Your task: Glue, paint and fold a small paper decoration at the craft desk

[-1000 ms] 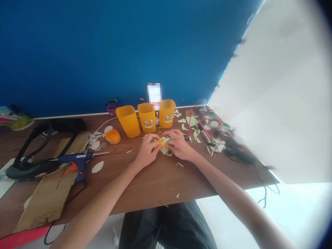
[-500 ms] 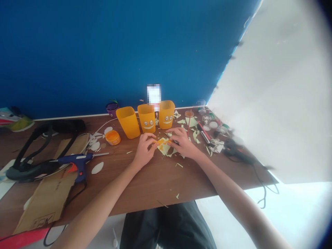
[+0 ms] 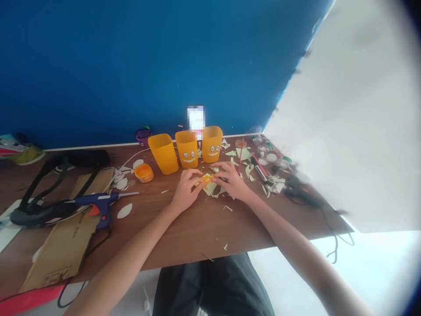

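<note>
Between my hands is a small orange piece [image 3: 207, 178], over a pale yellow-green paper [image 3: 210, 189] smeared with orange. My left hand [image 3: 188, 188] pinches its left end with thumb and fingers. At its right end, my right hand [image 3: 231, 180] is closed on it in the same way. The piece is partly covered by fingertips, so its shape is unclear. Just behind stand two yellow cups with smiling faces, one in the middle [image 3: 187, 151] and one on the right [image 3: 212, 147]. A plain yellow cup [image 3: 163, 156] stands left of them.
An open orange paint jar [image 3: 144, 173], a blue glue gun [image 3: 102, 205], cardboard [image 3: 62, 250] and a black headset strap [image 3: 39, 193] lie left. Paper scraps, a red brush [image 3: 241, 153], markers and lids are on the right, with a dark tool [image 3: 301, 191] beyond.
My left hand has shifted very slightly right, closer to my right hand. Both hands keep hold of the orange piece, and the view has moved a little.
</note>
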### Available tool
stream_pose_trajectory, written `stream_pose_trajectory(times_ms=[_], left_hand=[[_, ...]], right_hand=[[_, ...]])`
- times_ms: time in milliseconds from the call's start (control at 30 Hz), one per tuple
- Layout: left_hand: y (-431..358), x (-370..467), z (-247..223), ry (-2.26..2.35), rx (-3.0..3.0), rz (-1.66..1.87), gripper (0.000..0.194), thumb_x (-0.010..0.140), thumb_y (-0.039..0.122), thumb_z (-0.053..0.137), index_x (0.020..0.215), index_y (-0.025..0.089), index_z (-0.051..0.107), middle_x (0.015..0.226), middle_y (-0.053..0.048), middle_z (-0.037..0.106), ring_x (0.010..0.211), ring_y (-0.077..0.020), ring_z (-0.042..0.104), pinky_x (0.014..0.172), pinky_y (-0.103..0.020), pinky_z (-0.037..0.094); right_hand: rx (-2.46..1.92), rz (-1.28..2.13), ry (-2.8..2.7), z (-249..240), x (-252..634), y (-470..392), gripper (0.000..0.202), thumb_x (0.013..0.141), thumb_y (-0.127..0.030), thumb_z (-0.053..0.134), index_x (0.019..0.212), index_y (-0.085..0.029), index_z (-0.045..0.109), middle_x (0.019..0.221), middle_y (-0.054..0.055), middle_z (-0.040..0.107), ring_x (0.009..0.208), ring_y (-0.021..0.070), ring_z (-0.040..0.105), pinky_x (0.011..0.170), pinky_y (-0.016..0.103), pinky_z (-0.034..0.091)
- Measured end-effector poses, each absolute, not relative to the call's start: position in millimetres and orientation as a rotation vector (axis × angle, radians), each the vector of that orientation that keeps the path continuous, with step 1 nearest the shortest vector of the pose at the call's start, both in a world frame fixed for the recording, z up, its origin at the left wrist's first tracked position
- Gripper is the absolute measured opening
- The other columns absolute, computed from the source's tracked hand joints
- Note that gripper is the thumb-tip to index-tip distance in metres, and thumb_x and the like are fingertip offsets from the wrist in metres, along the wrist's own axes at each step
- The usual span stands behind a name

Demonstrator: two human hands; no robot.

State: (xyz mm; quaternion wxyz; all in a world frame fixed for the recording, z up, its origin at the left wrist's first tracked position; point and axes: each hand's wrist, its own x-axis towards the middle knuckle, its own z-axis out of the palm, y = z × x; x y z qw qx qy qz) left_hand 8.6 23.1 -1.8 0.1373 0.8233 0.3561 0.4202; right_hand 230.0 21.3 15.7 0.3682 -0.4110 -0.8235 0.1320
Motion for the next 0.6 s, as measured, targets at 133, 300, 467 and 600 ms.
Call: stream_pose_trajectory(times_ms=[133, 300, 467, 600], left_hand=[[23.9, 9.0, -2.2, 1.017, 2.404, 1.259, 0.015, 0.092, 0.029, 0.058, 0.086, 0.021, 0.069, 0.108, -0.007, 0.06, 0.106, -0.0212, 0.052, 0.093, -0.042, 0.046], [24.4, 8.0, -2.2, 1.052, 2.392, 1.286, 0.014, 0.091, 0.029, 0.06, 0.082, 0.021, 0.068, 0.103, -0.006, 0.062, 0.102, -0.0209, 0.053, 0.091, -0.041, 0.047], [25.1, 7.8, -3.5, 1.01, 2.428, 1.264, 0.015, 0.09, 0.032, 0.062, 0.081, 0.021, 0.068, 0.099, -0.006, 0.061, 0.1, -0.0203, 0.053, 0.088, -0.039, 0.047], [25.6, 7.6, -4.7, 1.036, 2.428, 1.241, 0.017, 0.09, 0.034, 0.062, 0.081, 0.021, 0.068, 0.097, -0.006, 0.06, 0.099, -0.0206, 0.053, 0.089, -0.04, 0.047]], right_hand=[[-1.048, 0.32, -2.142, 12.2, 225.5, 20.0, 0.025, 0.096, -0.034, 0.051, 0.09, -0.026, 0.073, 0.131, 0.007, 0.057, 0.121, 0.028, 0.045, 0.101, 0.051, 0.042], [-1.036, 0.33, -2.184, 15.2, 223.5, 16.1, 0.027, 0.096, -0.037, 0.052, 0.084, -0.023, 0.072, 0.131, 0.007, 0.057, 0.12, 0.0284, 0.045, 0.101, 0.051, 0.041], [-1.002, 0.308, -2.253, 18.0, 221.1, 12.0, 0.023, 0.095, -0.034, 0.053, 0.086, -0.023, 0.071, 0.132, 0.007, 0.056, 0.121, 0.0276, 0.043, 0.103, 0.05, 0.04], [-1.021, 0.34, -2.248, 19.1, 220.6, 11.4, 0.028, 0.097, -0.032, 0.048, 0.084, -0.023, 0.071, 0.133, 0.008, 0.055, 0.122, 0.0279, 0.043, 0.102, 0.051, 0.041]])
